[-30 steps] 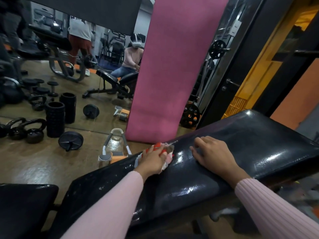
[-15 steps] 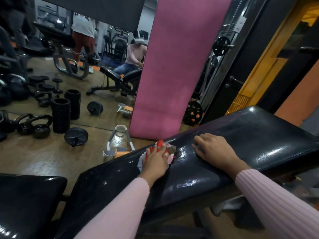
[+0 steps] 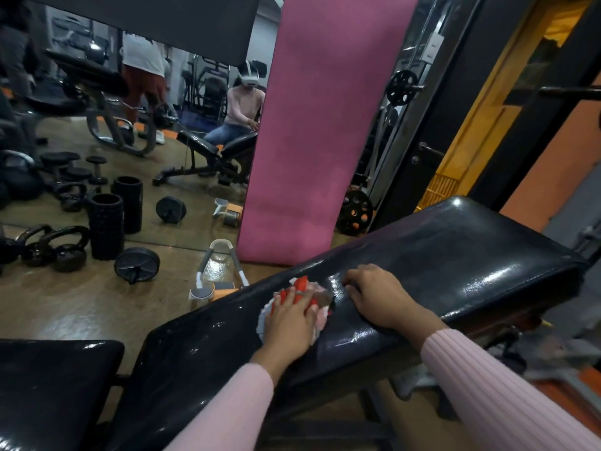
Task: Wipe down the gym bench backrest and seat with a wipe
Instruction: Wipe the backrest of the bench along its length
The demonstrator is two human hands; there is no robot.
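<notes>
Gym mirror behind; left hand [image 3: 292, 320] presses wipe [image 3: 317, 299] flat on backrest [image 3: 455, 255] (glossy black), right hand [image 3: 380, 297] spread beside it.

Single head-worn view, close above the bench backrest [image 3: 422, 271], facing forward and down toward the mirror [image 3: 130, 157] beyond it.

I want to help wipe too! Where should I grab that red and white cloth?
Probably take the wipe from above, at its bunched middle. It lies flat on the sloped backrest under the left hand, so a top-down grip gathers it best.
</notes>
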